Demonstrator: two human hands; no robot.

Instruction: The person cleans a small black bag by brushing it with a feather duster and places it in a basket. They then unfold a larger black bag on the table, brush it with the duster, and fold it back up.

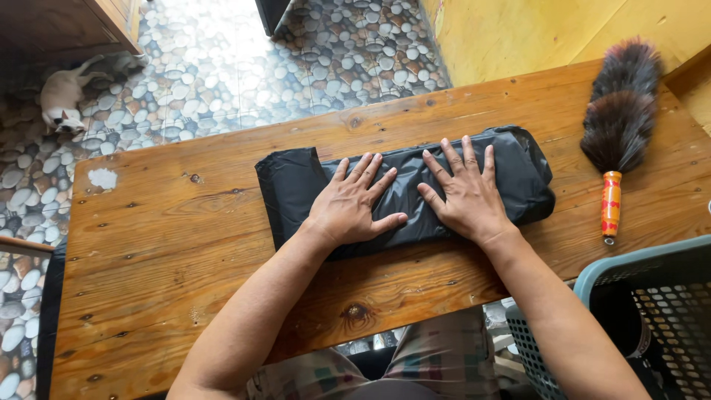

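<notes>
While flat: both hands [407, 200] on bag [518, 167].

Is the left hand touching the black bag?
Touching. The head view shows the left hand pressed flat, fingers spread, on the folded black bag on the wooden table; the right hand lies flat on it too.

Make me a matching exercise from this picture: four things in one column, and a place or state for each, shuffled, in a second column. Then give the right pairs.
Things:
1. black plastic bag
2. feather duster
3. plastic basket
4. cat

Places or states:
A. lying on the pebble floor, far left
B. pressed flat under both hands
C. beside the table's near right corner
D. lying on the table's right end, orange handle toward the person

Pairs: 1-B, 2-D, 3-C, 4-A. The left hand and right hand lie open, palms down, on the bag.
</notes>
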